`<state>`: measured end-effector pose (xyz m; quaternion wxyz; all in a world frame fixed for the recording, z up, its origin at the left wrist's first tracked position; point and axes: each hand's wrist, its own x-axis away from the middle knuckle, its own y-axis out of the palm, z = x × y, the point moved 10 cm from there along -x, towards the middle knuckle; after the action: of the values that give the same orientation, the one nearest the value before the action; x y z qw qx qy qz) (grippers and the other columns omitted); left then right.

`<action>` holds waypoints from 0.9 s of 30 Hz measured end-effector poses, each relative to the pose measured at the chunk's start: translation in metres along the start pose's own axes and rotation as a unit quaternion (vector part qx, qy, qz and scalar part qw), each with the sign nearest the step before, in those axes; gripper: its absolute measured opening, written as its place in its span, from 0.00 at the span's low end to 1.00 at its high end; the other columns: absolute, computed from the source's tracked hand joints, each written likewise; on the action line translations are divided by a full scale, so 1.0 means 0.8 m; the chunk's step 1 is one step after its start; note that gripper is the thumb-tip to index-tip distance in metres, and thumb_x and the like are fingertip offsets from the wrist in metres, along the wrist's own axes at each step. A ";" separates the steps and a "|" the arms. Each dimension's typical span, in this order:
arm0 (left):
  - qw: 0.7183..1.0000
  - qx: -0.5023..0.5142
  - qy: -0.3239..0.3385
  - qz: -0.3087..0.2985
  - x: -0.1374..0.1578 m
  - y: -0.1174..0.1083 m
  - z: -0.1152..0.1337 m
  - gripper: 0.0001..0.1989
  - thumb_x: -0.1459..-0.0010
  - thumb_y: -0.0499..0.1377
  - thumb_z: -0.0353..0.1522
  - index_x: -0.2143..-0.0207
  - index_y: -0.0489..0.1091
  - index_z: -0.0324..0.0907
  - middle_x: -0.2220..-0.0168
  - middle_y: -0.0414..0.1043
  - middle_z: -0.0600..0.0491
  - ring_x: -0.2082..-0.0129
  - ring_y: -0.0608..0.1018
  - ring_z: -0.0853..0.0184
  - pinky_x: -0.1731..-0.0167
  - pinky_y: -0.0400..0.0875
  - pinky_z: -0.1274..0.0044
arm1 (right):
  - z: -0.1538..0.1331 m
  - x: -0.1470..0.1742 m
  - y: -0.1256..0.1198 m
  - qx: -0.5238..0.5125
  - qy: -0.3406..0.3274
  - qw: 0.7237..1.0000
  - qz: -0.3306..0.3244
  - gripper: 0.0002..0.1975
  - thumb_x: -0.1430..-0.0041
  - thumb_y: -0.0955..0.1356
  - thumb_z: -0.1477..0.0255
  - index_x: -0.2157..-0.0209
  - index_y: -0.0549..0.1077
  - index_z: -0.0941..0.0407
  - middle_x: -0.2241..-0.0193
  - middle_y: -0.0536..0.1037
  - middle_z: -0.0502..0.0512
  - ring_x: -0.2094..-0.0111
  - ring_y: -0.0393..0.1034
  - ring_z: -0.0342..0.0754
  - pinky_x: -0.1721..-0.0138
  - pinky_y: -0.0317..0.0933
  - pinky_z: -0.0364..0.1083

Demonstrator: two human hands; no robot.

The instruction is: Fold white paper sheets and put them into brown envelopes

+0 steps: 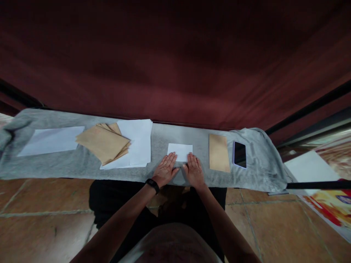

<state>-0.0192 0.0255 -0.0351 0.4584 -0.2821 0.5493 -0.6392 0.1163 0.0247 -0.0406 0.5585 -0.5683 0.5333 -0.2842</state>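
A small white sheet of paper (pixel 181 150), seemingly folded, lies on the grey cloth in front of me. My left hand (pixel 165 170) lies flat with fingers stretched out, their tips on the paper's near left corner. At its near right corner rest the fingertips of my right hand (pixel 194 170), also flat and stretched. Neither hand grips anything. To the right is a single brown envelope (pixel 219 152). Left of my hands sits a stack of white paper (pixel 139 142), partly covered by a fanned pile of brown envelopes (pixel 105 144).
The grey cloth (pixel 186 133) covers a long narrow table. A phone (pixel 240 155) lies right of the single envelope, and another white sheet (pixel 52 140) is at far left. A dark red curtain (pixel 175 73) hangs behind the table. A printed sheet (pixel 329 204) is low on the right.
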 end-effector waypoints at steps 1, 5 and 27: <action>1.000 -0.002 -0.005 0.001 0.001 0.000 -0.001 0.34 0.29 0.46 0.44 0.29 0.51 0.35 0.28 0.51 0.40 0.27 0.53 0.58 0.29 0.50 0.62 | 0.005 0.001 -0.001 0.003 0.005 1.000 0.003 0.30 0.25 0.56 0.63 0.30 0.54 0.67 0.31 0.60 0.70 0.29 0.51 0.59 0.31 0.49 0.60; 1.000 -0.007 -0.018 0.008 0.004 -0.001 -0.004 0.34 0.29 0.46 0.44 0.29 0.52 0.33 0.28 0.52 0.40 0.27 0.54 0.58 0.29 0.50 0.62 | 0.015 0.002 -0.009 0.010 0.019 1.000 0.016 0.29 0.25 0.55 0.64 0.30 0.56 0.66 0.32 0.62 0.70 0.30 0.53 0.59 0.32 0.49 0.60; 0.999 -0.023 -0.030 0.019 -0.034 0.011 0.011 0.29 0.28 0.41 0.37 0.31 0.56 0.32 0.30 0.57 0.41 0.28 0.57 0.59 0.29 0.50 0.60 | 0.021 -0.061 0.006 -0.001 0.015 1.000 -0.005 0.27 0.26 0.58 0.68 0.30 0.57 0.63 0.31 0.61 0.65 0.30 0.54 0.55 0.31 0.49 0.60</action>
<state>0.0023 0.0464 -0.0377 0.4803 -0.3011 0.5550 -0.6087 0.1175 0.0761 -0.0356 0.5485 -0.5673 0.5388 -0.2951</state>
